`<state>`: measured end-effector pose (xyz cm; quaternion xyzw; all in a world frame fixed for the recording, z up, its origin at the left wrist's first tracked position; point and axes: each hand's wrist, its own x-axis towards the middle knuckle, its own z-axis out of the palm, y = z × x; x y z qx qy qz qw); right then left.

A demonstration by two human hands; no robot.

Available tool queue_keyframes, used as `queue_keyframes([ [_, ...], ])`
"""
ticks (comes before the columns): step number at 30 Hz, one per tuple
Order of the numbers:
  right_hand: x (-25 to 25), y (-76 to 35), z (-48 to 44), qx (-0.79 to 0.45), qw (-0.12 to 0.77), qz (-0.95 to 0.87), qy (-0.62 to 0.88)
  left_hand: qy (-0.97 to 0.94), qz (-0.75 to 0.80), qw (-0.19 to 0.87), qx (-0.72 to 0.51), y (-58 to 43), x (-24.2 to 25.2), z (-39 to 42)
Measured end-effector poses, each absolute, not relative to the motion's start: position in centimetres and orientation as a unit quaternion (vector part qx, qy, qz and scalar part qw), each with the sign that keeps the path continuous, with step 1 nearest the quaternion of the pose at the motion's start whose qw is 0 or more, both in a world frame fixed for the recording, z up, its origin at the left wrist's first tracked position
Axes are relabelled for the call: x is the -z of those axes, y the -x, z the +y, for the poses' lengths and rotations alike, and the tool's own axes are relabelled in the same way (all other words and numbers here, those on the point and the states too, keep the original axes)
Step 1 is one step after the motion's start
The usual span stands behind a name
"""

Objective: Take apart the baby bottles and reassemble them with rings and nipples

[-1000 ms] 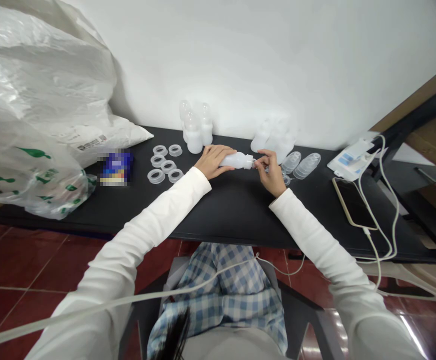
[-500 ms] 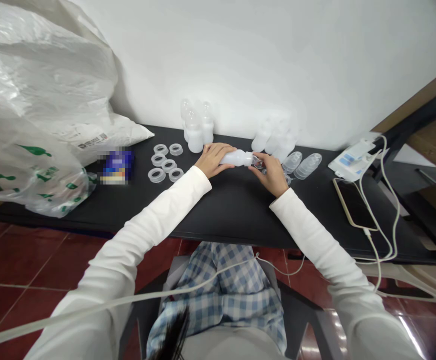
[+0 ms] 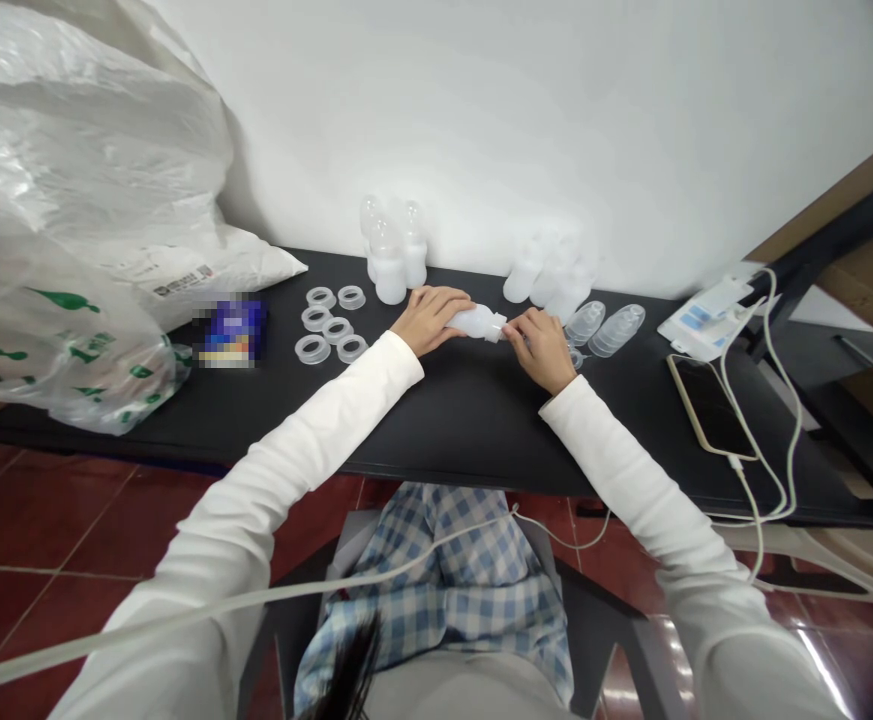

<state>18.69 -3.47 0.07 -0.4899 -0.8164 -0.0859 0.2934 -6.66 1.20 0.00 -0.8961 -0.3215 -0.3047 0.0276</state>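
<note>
My left hand (image 3: 430, 320) is wrapped around a white plastic baby bottle (image 3: 472, 320), which lies on its side above the table with its collar end (image 3: 494, 327) pointing right. At that end my right hand (image 3: 537, 345) is closed in a pinch. Its fingertips hide whatever small part they hold. Near my right wrist, some clear round pieces (image 3: 575, 356) are partly covered by the hand. Two clear ribbed stacks of dome caps (image 3: 584, 324) (image 3: 616, 331) lie just to the right.
Several capped bottles (image 3: 391, 275) stand by the wall, left of centre. More white bottles (image 3: 524, 278) stand right of centre. Clear collar rings (image 3: 321, 299) lie at left, near a blue packet (image 3: 235, 333) and plastic bags (image 3: 91, 200). A phone (image 3: 712, 405) and cables lie right.
The bottle's collar end has tipped slightly down toward me. My right fingers have closed into a pinch at its mouth, and the clear dome between them no longer shows.
</note>
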Motion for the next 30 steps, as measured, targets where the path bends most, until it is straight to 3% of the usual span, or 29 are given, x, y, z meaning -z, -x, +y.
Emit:
queue_keyframes([
  [14,-0.6,-18.1,-4.1,0.077,0.285,-0.823,0.486,0.897,-0.326,0.006,0.299,6.7,0.1,1.4],
  [30,-0.9,-18.2,-4.4,0.082,0.280,-0.823,0.488,0.894,-0.329,0.051,0.300,6.0,0.6,1.1],
])
